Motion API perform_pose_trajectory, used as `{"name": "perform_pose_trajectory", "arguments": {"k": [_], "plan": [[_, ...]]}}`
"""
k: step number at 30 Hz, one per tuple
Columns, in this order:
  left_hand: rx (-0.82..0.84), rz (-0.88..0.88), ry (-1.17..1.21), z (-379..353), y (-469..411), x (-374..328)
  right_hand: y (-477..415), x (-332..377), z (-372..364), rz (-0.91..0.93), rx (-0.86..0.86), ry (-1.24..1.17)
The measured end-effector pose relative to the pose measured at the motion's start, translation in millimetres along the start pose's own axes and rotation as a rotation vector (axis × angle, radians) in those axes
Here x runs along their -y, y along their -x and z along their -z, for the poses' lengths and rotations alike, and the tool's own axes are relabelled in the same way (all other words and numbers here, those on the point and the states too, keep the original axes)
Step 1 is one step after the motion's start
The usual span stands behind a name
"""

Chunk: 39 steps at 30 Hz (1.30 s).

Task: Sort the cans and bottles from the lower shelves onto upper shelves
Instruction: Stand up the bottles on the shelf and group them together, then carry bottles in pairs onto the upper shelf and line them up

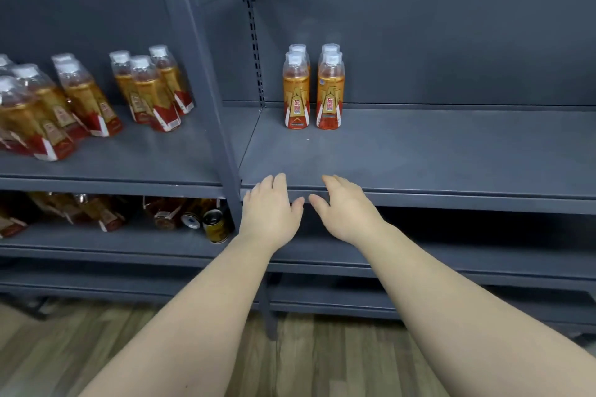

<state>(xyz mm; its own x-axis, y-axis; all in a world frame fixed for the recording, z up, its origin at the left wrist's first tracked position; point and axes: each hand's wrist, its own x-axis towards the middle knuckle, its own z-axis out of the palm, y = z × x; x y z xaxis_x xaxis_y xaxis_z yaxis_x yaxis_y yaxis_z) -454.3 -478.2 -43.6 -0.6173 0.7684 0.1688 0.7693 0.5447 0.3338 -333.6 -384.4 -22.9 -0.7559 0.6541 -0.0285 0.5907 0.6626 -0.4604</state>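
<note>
Several orange drink bottles (312, 90) with white caps stand upright in two short rows at the back left of the right-hand upper shelf (435, 151). My left hand (271, 213) and my right hand (348, 209) hover side by side at that shelf's front edge, fingers relaxed, holding nothing. On the left upper shelf stand more of the same bottles (87, 97). Below them, the left lower shelf (106, 245) holds more bottles (103, 213) and two cans (206, 222) lying in shadow.
A grey upright post (213, 100) divides the two shelf bays. The right-hand lower shelf (483, 255) is dark beneath my hands. Wooden floor (64, 348) shows at the bottom.
</note>
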Motion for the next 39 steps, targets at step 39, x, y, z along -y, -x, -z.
{"name": "perform_pose_trajectory", "arguments": {"k": [39], "plan": [[-0.068, 0.241, 0.008, 133.7, 19.8, 341.3, -72.4, 320.9, -138.7, 0.186, 0.106, 0.184]]}}
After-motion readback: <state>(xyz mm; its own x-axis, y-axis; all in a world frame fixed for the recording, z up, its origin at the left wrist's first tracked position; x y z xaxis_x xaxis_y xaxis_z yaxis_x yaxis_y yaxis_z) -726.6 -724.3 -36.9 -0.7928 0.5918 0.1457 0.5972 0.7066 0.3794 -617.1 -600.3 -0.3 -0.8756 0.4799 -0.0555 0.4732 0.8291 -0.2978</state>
